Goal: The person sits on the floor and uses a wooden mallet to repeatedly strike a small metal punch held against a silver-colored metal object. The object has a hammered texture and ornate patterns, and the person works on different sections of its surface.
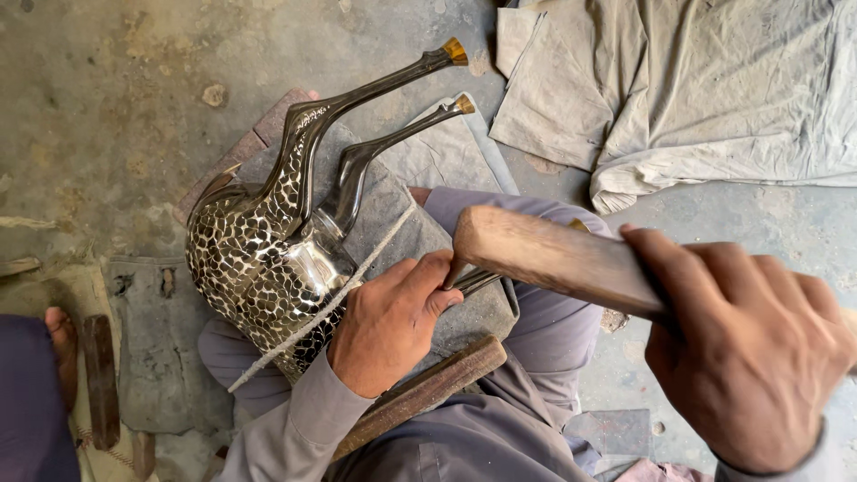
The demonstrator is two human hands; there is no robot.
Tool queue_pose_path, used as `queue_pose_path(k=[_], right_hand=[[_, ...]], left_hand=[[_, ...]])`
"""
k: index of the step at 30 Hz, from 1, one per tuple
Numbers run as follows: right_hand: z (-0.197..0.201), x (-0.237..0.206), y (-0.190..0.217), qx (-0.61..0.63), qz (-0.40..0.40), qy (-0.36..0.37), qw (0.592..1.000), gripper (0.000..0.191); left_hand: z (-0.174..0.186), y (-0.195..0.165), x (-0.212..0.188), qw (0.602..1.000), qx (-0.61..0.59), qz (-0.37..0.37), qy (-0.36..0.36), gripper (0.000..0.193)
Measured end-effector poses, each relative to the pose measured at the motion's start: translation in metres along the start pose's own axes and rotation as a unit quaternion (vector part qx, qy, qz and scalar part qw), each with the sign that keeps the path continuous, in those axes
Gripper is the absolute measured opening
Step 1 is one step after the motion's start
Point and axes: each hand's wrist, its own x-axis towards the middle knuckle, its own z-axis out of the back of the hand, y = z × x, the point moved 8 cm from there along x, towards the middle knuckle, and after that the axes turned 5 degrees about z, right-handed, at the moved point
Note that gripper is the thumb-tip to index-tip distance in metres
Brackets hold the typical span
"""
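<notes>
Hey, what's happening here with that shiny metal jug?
A person sits on the floor with a metal ewer, patterned with small facets, lying on its side and crossed by a cord. Their left hand holds a thin metal tool close to its body. Their right hand grips a wooden mallet raised above it. A grey cloth lies nearby.

No packages, labels, signs or screens show anywhere in this view (floor and lap included).
</notes>
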Motion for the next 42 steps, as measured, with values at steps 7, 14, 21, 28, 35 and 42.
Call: queue_pose_path(k=[7,14,21,28,35,42], right_hand=[[-0.001,0.009,0.007,0.048,-0.022,0.015,0.999,0.049],[0.002,0.027,0.008,0.039,-0.062,0.032,0.997,0.056],[-0.008,0.009,-0.006,0.001,-0.054,0.055,0.997,0.057],[-0.019,0.001,-0.015,-0.006,-0.011,0.073,0.997,0.057],[-0.011,-0.011,-0.018,0.029,-0.016,0.027,0.999,0.056],[-0.036,-0.031,-0.024,-0.027,-0.088,0.131,0.987,0.053]], left_hand=[[0.0,-0.002,0.004,1.0,0.016,0.008,0.022,0.037],[-0.004,0.002,0.005,0.998,0.023,0.031,0.053,0.036],[0.0,-0.003,0.006,0.999,0.02,0.01,0.029,0.037],[-0.003,-0.002,0.005,0.998,0.039,0.014,0.046,0.038],[-0.01,0.0,0.002,0.998,0.006,0.011,0.062,0.037],[-0.014,-0.013,0.007,0.992,0.044,-0.022,0.112,0.034]])
